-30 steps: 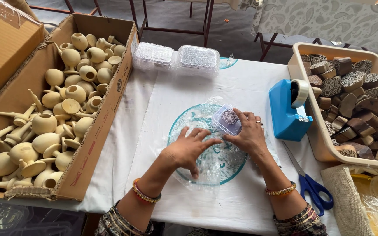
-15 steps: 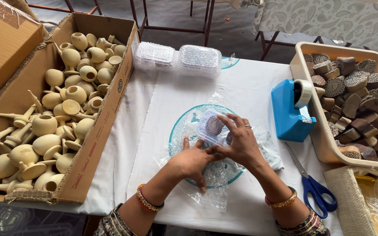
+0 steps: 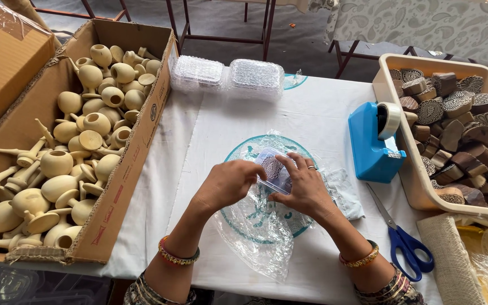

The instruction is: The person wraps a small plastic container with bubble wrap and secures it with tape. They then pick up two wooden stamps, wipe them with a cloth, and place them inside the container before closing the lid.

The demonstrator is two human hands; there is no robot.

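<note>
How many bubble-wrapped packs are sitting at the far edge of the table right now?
2. One bubble-wrapped pack lies beside the cardboard box; the second pack lies just right of it, side by side. None others show there, though the view may hide more.

The left hand (image 3: 224,183) is curled, knuckles up, fingers bent inward toward the right hand (image 3: 303,189). The right hand's fingers spread and arch, thumb tucked beneath. Both forearms angle inward from the lower edge, wrists close together.

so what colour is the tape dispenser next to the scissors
Bright blue: the tape dispenser, loaded with a pale roll, shows best in the head view, just above the blue-handled scissors.
</note>
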